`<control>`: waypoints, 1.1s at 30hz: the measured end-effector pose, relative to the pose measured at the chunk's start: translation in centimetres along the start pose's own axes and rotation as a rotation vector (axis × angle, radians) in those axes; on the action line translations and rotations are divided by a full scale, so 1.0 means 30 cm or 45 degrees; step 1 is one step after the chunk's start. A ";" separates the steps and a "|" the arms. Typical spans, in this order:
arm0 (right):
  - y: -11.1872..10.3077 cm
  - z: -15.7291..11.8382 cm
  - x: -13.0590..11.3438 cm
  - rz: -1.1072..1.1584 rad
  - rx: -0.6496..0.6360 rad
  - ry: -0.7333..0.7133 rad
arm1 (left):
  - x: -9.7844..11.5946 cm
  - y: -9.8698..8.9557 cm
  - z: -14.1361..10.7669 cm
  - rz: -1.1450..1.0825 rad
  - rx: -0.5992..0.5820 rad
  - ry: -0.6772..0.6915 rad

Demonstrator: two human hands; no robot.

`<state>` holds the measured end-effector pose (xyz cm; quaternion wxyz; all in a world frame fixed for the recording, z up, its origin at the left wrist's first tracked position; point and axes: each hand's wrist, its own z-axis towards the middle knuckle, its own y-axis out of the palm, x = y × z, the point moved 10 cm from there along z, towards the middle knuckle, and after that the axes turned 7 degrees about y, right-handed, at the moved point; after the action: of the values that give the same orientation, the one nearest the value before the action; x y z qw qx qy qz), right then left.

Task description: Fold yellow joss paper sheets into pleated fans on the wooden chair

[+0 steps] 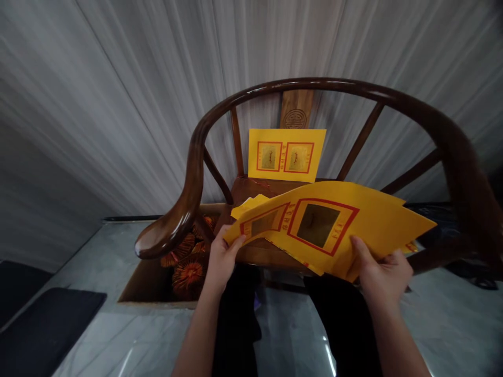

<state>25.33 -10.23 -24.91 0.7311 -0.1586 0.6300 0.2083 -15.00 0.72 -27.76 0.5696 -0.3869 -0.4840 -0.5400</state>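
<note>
Several large yellow paper sheets [377, 220], printed with red frames around dark metallic squares, are held bent above a wooden chair seat. My left hand [225, 254] pinches their left end between thumb and fingers. At the right end, my right hand [381, 269] grips the sheets, thumb on top and fingers beneath. Another yellow sheet [287, 175] with two red-framed squares leans upright against the chair's back. More yellow paper shows partly under the held sheets, on the seat.
The chair's dark curved armrail [314, 84] rings the seat. Left of it, a cardboard box [143, 285] holds several orange-red round bundles [188, 273]. A dark mat [51, 327] lies on the marble floor at the left. Grey wall panels stand behind.
</note>
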 end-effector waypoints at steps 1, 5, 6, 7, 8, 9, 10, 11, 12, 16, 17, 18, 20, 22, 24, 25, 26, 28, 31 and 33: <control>0.000 -0.003 -0.012 -0.001 0.017 -0.029 | -0.004 0.002 -0.001 0.030 -0.016 -0.001; 0.021 -0.049 -0.070 -0.052 -0.039 -0.161 | -0.004 -0.046 -0.002 -0.020 0.169 0.024; 0.029 -0.065 -0.079 -0.062 -0.075 -0.189 | -0.006 -0.061 -0.002 -0.056 0.230 0.034; 0.037 -0.082 -0.082 -0.063 -0.113 -0.208 | -0.009 -0.072 -0.002 -0.083 0.276 0.048; 0.043 -0.098 -0.080 -0.055 -0.150 -0.216 | -0.011 -0.080 -0.001 -0.096 0.303 0.065; 0.048 -0.113 -0.074 -0.041 -0.181 -0.216 | -0.014 -0.084 0.000 -0.092 0.312 0.082; 0.051 -0.126 -0.065 -0.027 -0.205 -0.205 | -0.016 -0.087 0.002 -0.076 0.318 0.100; 0.054 -0.136 -0.053 -0.026 -0.225 -0.184 | -0.017 -0.090 0.003 -0.057 0.324 0.118; 0.059 -0.146 -0.040 -0.037 -0.254 -0.154 | -0.017 -0.093 0.003 -0.042 0.327 0.132; 0.110 -0.181 -0.005 -0.097 -0.456 -0.039 | -0.008 -0.092 0.002 -0.010 0.329 0.163; 0.131 -0.190 -0.004 -0.105 -0.537 -0.038 | -0.005 -0.091 0.001 -0.008 0.327 0.165; 0.152 -0.198 -0.001 -0.110 -0.618 -0.044 | -0.003 -0.088 0.001 -0.007 0.322 0.163; 0.189 -0.205 0.017 -0.135 -0.756 -0.059 | 0.000 -0.084 0.000 0.011 0.310 0.152; 0.215 -0.197 0.060 -0.180 -0.843 -0.042 | 0.004 -0.084 -0.002 0.049 0.310 0.140; 0.237 -0.188 0.125 -0.235 -0.912 0.040 | 0.020 -0.087 -0.005 0.102 0.317 0.157; 0.248 -0.188 0.158 -0.254 -0.949 0.101 | 0.036 -0.085 -0.007 0.134 0.308 0.190; 0.257 -0.193 0.187 -0.258 -0.982 0.167 | 0.054 -0.080 -0.009 0.162 0.288 0.234; 0.268 -0.212 0.229 -0.224 -1.024 0.309 | 0.087 -0.064 -0.013 0.191 0.228 0.315; 0.270 -0.257 0.277 -0.177 -1.042 0.547 | 0.101 -0.058 -0.017 0.171 0.202 0.345; 0.266 -0.271 0.292 -0.194 -1.043 0.605 | 0.099 -0.060 -0.016 0.171 0.205 0.341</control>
<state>15.38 -6.44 -34.58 0.4572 -0.5228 0.6324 0.3432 -16.88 -0.67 -25.14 0.6930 -0.2961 -0.4187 -0.5067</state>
